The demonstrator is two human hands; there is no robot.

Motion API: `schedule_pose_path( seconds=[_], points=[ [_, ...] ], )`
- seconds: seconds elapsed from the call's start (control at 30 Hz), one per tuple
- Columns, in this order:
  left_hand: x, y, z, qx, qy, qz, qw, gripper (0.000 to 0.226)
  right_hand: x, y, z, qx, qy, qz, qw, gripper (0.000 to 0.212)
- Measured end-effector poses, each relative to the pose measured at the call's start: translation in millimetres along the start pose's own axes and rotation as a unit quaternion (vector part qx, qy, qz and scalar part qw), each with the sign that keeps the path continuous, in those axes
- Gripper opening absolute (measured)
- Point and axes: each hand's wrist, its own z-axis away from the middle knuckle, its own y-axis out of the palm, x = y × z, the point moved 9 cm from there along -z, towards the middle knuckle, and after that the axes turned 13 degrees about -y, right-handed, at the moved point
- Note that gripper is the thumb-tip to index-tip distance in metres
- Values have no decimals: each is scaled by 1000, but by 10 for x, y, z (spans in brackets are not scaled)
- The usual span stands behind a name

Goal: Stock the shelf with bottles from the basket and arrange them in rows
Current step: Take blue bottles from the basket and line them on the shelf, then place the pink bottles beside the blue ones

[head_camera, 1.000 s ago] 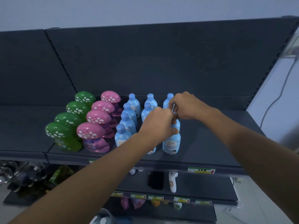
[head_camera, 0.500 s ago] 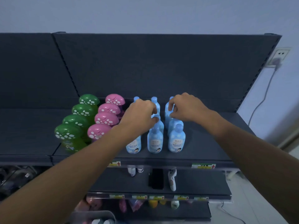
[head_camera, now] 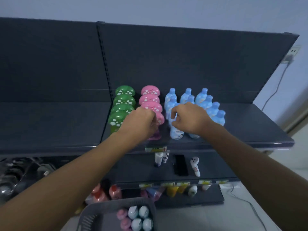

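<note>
Left hand (head_camera: 141, 123), right hand (head_camera: 189, 119), gripping upright bottles (head_camera: 176, 135)

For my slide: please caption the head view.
Left hand holds a pink bottle, right hand a blue bottle; basket below.

The left grip (head_camera: 141, 124) is off the blue rows now, shifted toward 9 o'clock, and its fingers curl over the cap of the front pink bottle (head_camera: 160, 118). The right grip (head_camera: 190, 119) is away from the right-hand blue row, moved toward 8 o'clock, and pinches the neck of the front blue bottle (head_camera: 176, 135) in the left row. A basket (head_camera: 86, 219) now shows at 6 o'clock.
</note>
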Motion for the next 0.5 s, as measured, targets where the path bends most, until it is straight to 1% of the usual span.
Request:
schedule_pose_path(
  seconds=[0.17, 0.3, 0.4, 0.5],
  points=[
    [705, 289, 378, 42, -2, -58, 997, 23, 726, 529, 71, 43, 7, -28, 999, 14],
    [1214, 587, 633, 67, -21, -74, 995, 26, 1173, 1015, 117, 84, 11, -52, 995, 16],
    [1580, 938, 810, 101, -41, -78, 991, 30, 1436, 1447, 150, 115, 1, -52, 992, 21],
    [1928, 1398, 1020, 149, -70, -84, 983, 27, 1670, 1941, 236, 148, -20, -56, 987, 19]
  ],
)
